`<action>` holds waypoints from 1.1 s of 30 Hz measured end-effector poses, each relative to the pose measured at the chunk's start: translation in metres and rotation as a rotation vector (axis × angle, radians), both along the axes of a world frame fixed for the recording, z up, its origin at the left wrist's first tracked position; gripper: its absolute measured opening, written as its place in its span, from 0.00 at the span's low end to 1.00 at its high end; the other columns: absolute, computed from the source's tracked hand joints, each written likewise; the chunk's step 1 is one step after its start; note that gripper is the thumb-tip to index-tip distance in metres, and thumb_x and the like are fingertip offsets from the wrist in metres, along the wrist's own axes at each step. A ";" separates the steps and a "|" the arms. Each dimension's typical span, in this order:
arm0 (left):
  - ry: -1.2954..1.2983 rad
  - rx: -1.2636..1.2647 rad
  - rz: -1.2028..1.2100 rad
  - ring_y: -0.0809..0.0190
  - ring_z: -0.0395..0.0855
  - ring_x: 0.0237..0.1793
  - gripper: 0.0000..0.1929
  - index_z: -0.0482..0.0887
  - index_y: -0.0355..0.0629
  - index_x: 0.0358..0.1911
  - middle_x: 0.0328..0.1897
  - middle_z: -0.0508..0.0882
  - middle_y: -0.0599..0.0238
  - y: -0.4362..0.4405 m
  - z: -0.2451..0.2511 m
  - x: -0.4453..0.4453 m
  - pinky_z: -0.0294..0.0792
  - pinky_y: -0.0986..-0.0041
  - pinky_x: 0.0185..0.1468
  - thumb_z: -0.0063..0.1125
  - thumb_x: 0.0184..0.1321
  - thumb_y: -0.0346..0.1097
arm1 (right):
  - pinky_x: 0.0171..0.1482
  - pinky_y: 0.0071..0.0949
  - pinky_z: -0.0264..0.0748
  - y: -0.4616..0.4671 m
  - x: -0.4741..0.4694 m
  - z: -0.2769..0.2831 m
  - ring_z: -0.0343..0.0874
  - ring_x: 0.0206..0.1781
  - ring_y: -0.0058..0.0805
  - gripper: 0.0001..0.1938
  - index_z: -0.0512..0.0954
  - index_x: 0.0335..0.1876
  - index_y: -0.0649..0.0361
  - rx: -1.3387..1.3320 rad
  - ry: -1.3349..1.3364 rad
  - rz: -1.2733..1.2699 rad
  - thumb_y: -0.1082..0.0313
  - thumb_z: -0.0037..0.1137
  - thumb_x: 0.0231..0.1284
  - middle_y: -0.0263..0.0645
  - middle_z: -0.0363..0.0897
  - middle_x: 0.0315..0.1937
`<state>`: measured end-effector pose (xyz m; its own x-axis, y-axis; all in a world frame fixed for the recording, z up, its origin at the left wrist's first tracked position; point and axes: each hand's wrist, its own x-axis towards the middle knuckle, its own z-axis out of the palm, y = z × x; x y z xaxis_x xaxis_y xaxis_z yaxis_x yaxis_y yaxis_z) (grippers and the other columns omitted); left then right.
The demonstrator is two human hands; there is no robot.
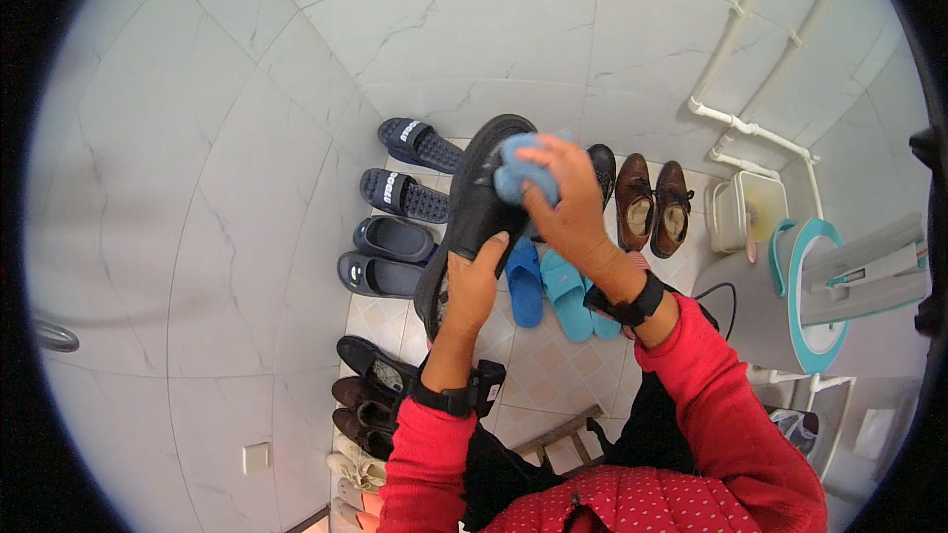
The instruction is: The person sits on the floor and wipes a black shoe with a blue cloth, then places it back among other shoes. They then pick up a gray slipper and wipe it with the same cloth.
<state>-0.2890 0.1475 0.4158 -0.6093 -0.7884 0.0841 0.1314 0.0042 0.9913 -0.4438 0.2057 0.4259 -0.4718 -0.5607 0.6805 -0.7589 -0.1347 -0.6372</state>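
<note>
My left hand (474, 281) grips a black slip-on shoe (474, 196) by its opening, the thumb over the upper. The shoe is held up above the floor, its toe pointing away from me. In my right hand (570, 199) is a bunched light blue cloth (522, 170), pressed against the side of the shoe's toe. Pale smears show on the black upper beside the cloth. Both wrists wear black straps, and the left one carries a small dark box (489, 387).
Navy slides (404, 196) and several dark shoes (370, 366) line the left wall. Ahead lie blue slippers (524, 285), turquoise slippers (566, 296) and brown lace-up shoes (635, 199). To the right stand a white-and-teal washing machine (815, 296), a plastic bin (748, 211) and white pipes (748, 125).
</note>
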 end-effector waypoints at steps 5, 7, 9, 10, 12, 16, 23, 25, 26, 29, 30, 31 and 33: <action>0.259 0.534 0.161 0.60 0.82 0.53 0.19 0.79 0.36 0.56 0.51 0.84 0.60 -0.015 -0.007 0.006 0.70 0.70 0.61 0.53 0.60 0.29 | 0.62 0.44 0.69 0.004 0.019 0.003 0.73 0.57 0.50 0.20 0.79 0.53 0.52 0.052 0.115 0.338 0.74 0.59 0.51 0.45 0.74 0.58; 0.379 0.549 0.059 0.58 0.81 0.56 0.20 0.78 0.35 0.58 0.55 0.84 0.58 -0.014 -0.004 0.008 0.70 0.67 0.64 0.53 0.62 0.32 | 0.62 0.44 0.70 0.003 0.009 0.007 0.73 0.57 0.50 0.20 0.79 0.53 0.52 0.024 0.114 0.244 0.74 0.58 0.51 0.45 0.74 0.58; 0.422 0.614 0.021 0.56 0.81 0.60 0.21 0.77 0.34 0.59 0.59 0.83 0.56 -0.012 0.003 0.009 0.69 0.64 0.67 0.53 0.63 0.34 | 0.62 0.43 0.70 0.002 -0.003 0.009 0.74 0.56 0.50 0.20 0.79 0.53 0.52 -0.011 0.073 0.049 0.75 0.58 0.51 0.45 0.75 0.58; 0.426 0.643 0.008 0.55 0.80 0.61 0.22 0.77 0.33 0.60 0.60 0.82 0.55 -0.011 0.007 0.009 0.68 0.63 0.68 0.53 0.64 0.35 | 0.61 0.43 0.70 0.000 -0.005 0.009 0.74 0.56 0.50 0.20 0.79 0.53 0.53 -0.026 0.018 0.005 0.75 0.58 0.51 0.46 0.75 0.58; 0.456 0.648 -0.080 0.54 0.79 0.63 0.24 0.76 0.34 0.62 0.63 0.81 0.53 -0.009 0.013 0.007 0.66 0.62 0.70 0.52 0.68 0.41 | 0.61 0.43 0.70 -0.002 -0.007 0.009 0.73 0.57 0.50 0.20 0.79 0.53 0.53 -0.048 -0.097 -0.080 0.75 0.57 0.51 0.46 0.75 0.58; 0.493 0.647 -0.036 0.54 0.81 0.60 0.24 0.79 0.38 0.59 0.60 0.84 0.57 -0.008 0.016 0.004 0.67 0.61 0.68 0.50 0.70 0.49 | 0.60 0.42 0.71 0.003 0.013 0.004 0.73 0.58 0.48 0.20 0.79 0.53 0.52 0.044 0.052 0.092 0.75 0.59 0.51 0.45 0.75 0.58; 0.662 0.645 -0.003 0.54 0.80 0.60 0.24 0.79 0.39 0.58 0.60 0.84 0.59 -0.025 0.017 0.013 0.66 0.58 0.68 0.46 0.72 0.51 | 0.61 0.42 0.72 0.007 0.036 0.003 0.73 0.57 0.48 0.23 0.79 0.52 0.50 0.107 0.097 0.397 0.77 0.61 0.47 0.42 0.75 0.59; 0.700 0.699 -0.013 0.53 0.80 0.61 0.24 0.80 0.39 0.58 0.61 0.83 0.58 -0.026 0.018 0.015 0.65 0.57 0.69 0.46 0.72 0.51 | 0.61 0.43 0.71 0.005 0.024 0.005 0.74 0.56 0.48 0.23 0.79 0.54 0.49 0.054 0.114 0.245 0.77 0.61 0.48 0.43 0.75 0.59; 0.719 0.743 -0.033 0.52 0.80 0.61 0.24 0.80 0.38 0.58 0.62 0.83 0.58 -0.026 0.018 0.015 0.65 0.56 0.69 0.46 0.72 0.51 | 0.61 0.42 0.71 0.002 0.017 0.006 0.74 0.56 0.48 0.24 0.79 0.54 0.49 0.019 0.084 0.186 0.77 0.60 0.48 0.44 0.75 0.59; 0.790 0.809 -0.090 0.52 0.80 0.61 0.26 0.80 0.38 0.59 0.62 0.83 0.56 -0.026 0.015 0.013 0.65 0.57 0.69 0.47 0.71 0.52 | 0.61 0.43 0.70 -0.003 0.015 0.005 0.73 0.57 0.50 0.25 0.78 0.55 0.50 0.042 0.026 0.161 0.78 0.60 0.47 0.44 0.74 0.60; 0.808 0.815 -0.097 0.52 0.80 0.61 0.26 0.80 0.37 0.59 0.61 0.84 0.56 -0.027 0.014 0.012 0.65 0.57 0.69 0.47 0.71 0.52 | 0.61 0.43 0.70 -0.003 0.018 0.004 0.73 0.57 0.50 0.25 0.78 0.55 0.50 0.058 0.013 0.178 0.78 0.60 0.47 0.43 0.74 0.60; 0.787 0.831 -0.059 0.52 0.81 0.60 0.26 0.80 0.37 0.59 0.61 0.84 0.56 -0.029 0.013 0.012 0.65 0.57 0.69 0.47 0.71 0.53 | 0.61 0.44 0.70 -0.001 0.022 0.002 0.72 0.57 0.51 0.25 0.78 0.55 0.50 0.102 0.065 0.224 0.78 0.60 0.47 0.43 0.73 0.60; 0.790 0.782 -0.032 0.53 0.81 0.59 0.27 0.80 0.37 0.59 0.59 0.84 0.56 -0.031 0.012 0.013 0.67 0.61 0.67 0.45 0.72 0.54 | 0.61 0.44 0.70 0.003 0.037 -0.002 0.72 0.58 0.51 0.25 0.77 0.55 0.51 0.170 0.162 0.310 0.78 0.61 0.46 0.43 0.73 0.60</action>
